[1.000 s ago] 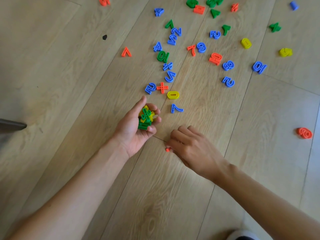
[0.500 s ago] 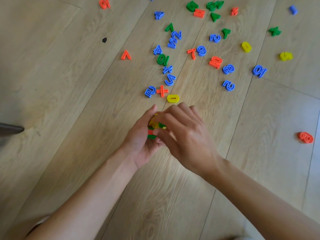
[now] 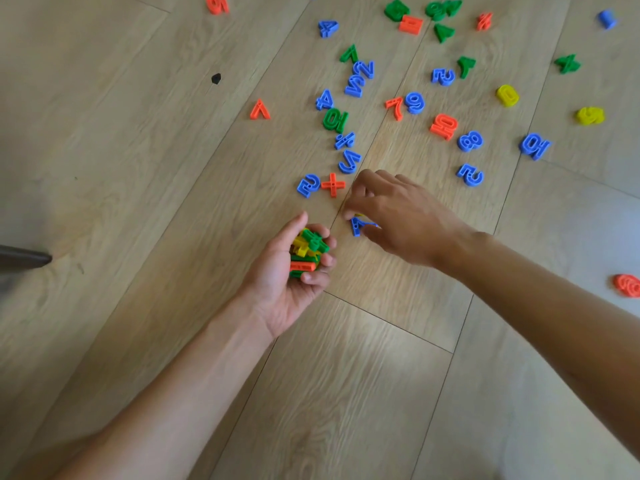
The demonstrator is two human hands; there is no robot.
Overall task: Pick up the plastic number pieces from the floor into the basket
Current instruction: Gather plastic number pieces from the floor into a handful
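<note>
- Since half a second ago, the right hand [image 3: 398,220] has been drawn off the left hand [image 3: 287,282], over which it was closed, and carried up and right to the floor [image 3: 138,168]. An orange piece is now seen in the bundle [image 3: 308,249].
- The right fingers [image 3: 349,207] are curved and bunched, tips down on the floor. A sliver of a yellow piece [image 3: 358,214] shows at the index tip. Whether anything is yet pinched cannot be told.
- The blue 7 [image 3: 356,226] lies directly under these fingers, between index tip and thumb, mostly covered. Its long axis appears to run from the fingertips back toward the palm, so it is judged that a short closing of thumb and index would be enough.
- The right hand is plainly the nearer one. The left is held palm up just down-left of the 7, its fingers curled round the bundle of green, yellow and orange pieces, with little room left.
- An orange plus [image 3: 333,184] and a blue piece [image 3: 308,185] lie side by side just up-left of the right fingers.
- Farther up and right, many blue, green, orange and yellow pieces are scattered. One orange piece [image 3: 628,285] lies well apart at the right edge.
- No basket is in view.
</note>
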